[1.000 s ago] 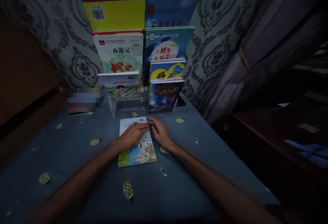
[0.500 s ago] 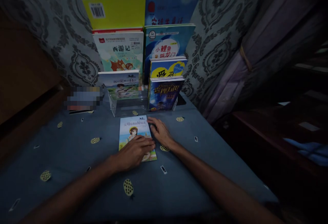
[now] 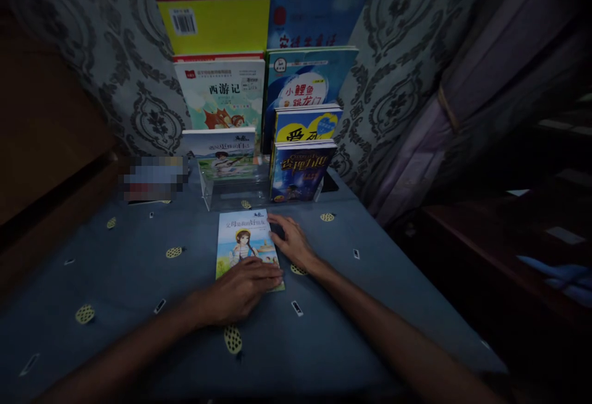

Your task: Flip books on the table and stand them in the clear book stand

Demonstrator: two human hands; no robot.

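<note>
A thin book (image 3: 241,239) with a blue-sky cover and a drawn figure in a yellow hat lies flat on the cloth. Across its lower part rests my left hand (image 3: 243,287), fingers stretched out and hiding the bottom of the cover. Beside the book's right edge is my right hand (image 3: 292,242), its fingers extended and the tips at the upper right corner. Neither hand is wrapped round anything. Just behind the book stands a clear stepped rack (image 3: 231,199).
The rack holds several upright books, among them a dark blue one (image 3: 300,173) and a white-and-green one (image 3: 222,92). A pixelated item (image 3: 155,179) lies at left on the patterned tablecloth (image 3: 139,287). A curtain (image 3: 411,139) hangs at right, beyond the table edge.
My left hand has slid down toward the book's bottom edge, uncovering more of the drawn figure. My right hand stays at the right edge. The view has shifted slightly.
</note>
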